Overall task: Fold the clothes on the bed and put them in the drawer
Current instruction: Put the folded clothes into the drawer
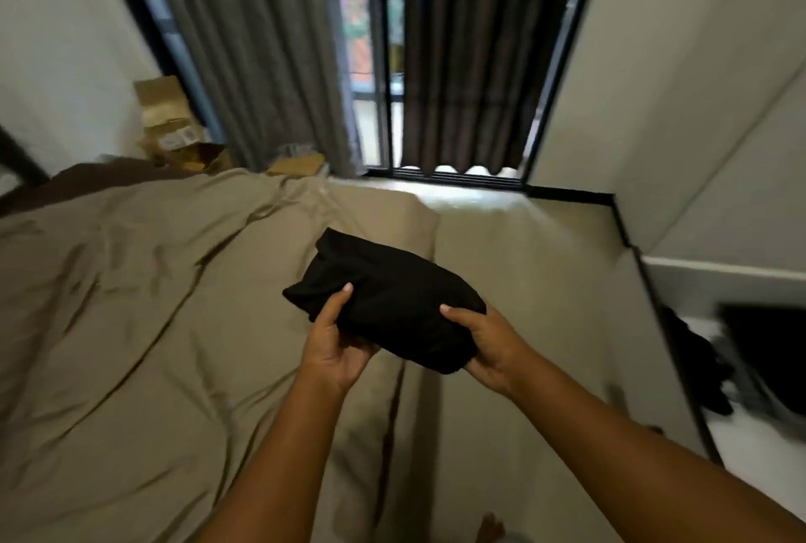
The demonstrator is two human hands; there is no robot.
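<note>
Pale walls close off the far left of a bedroom, and a stack of cardboard boxes [170, 124] stands in the corner against them. Below the boxes, a bed [131, 302] under a rumpled tan cover fills the left half of the view. Behind it, a grey curtain [261, 41] hangs beside a black-framed window [375, 41], with a darker curtain [471, 63] to the right of the glass.

In the middle, a folded black garment [392, 298] is held in the air over the right edge of the bed. The left hand [336, 350] grips its near left side, thumb on top and fingers curled beneath. The right hand [484, 346] grips the near right corner the same way, thumb lying on the cloth.

To the right, a strip of pale floor [523, 246] runs alongside the bed. At the far right edge, a white drawer [719, 276] stands open low down, with dark clothes [698, 368] inside it; that corner is blurred.
</note>
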